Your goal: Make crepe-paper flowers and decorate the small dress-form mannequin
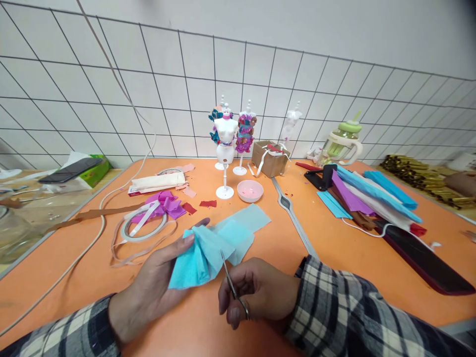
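Note:
Gathered folds of light-blue crepe paper [199,260] are gripped in my left hand [156,272], the thumb on top and the other fingers mostly hidden beneath. The sheet's flatter end spreads away to the upper right. My right hand [256,290] is closed around a small pair of metal scissors [231,283], fingers at the handle loops. The scissor tips point up and touch or overlap the paper's right edge; I cannot tell if they are cutting. Beyond the paper stand a bare white mini dress form [225,134] and a pink bowl [250,191].
Behind are decorated dress forms [245,131] and a cardboard box [270,158]. At left lie a tape roll [144,225], purple paper [163,204] and a cable [102,218]. Folded crepe paper [375,193], a black case [427,260] and a green-lidded bottle [342,141] sit right.

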Demonstrator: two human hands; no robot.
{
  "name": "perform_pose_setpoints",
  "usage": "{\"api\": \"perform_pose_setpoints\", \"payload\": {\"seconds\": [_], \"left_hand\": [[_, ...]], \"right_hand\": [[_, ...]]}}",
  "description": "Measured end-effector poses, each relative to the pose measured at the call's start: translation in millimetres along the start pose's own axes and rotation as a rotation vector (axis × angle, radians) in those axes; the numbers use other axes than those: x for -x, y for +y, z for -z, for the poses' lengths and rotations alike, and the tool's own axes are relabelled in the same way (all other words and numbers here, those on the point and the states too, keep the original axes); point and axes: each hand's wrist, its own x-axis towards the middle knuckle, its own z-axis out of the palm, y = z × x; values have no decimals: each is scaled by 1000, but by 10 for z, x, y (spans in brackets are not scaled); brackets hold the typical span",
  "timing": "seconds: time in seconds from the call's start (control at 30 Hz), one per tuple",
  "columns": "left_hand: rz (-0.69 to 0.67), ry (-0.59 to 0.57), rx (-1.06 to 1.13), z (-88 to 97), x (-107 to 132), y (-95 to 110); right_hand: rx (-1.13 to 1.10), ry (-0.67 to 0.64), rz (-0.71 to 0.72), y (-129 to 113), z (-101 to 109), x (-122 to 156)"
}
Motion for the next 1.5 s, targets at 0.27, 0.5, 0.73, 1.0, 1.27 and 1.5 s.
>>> {"api": "perform_pose_setpoints", "payload": {"seconds": [0.27,0.5,0.73,1.0,1.27,1.5], "left_hand": [[-18,-103,-162,78,79,-60],[-101,-78,-140,71,14,7],[-318,168,-334,232,-144,84],[-387,124,-772,178,-85,106],[-351,-95,-749,154,-52,116],[-264,-216,-589,136,10,69]], "right_hand": [[-64,-103,-1,15,13,24],[-180,-142,101,-4,12,56],[-172,16,228,-105,87,52],[-185,-155,145,-25,85,66],[-204,-272,119,-91,81,70],[-151,-328,-1,-103,102,101]]}}
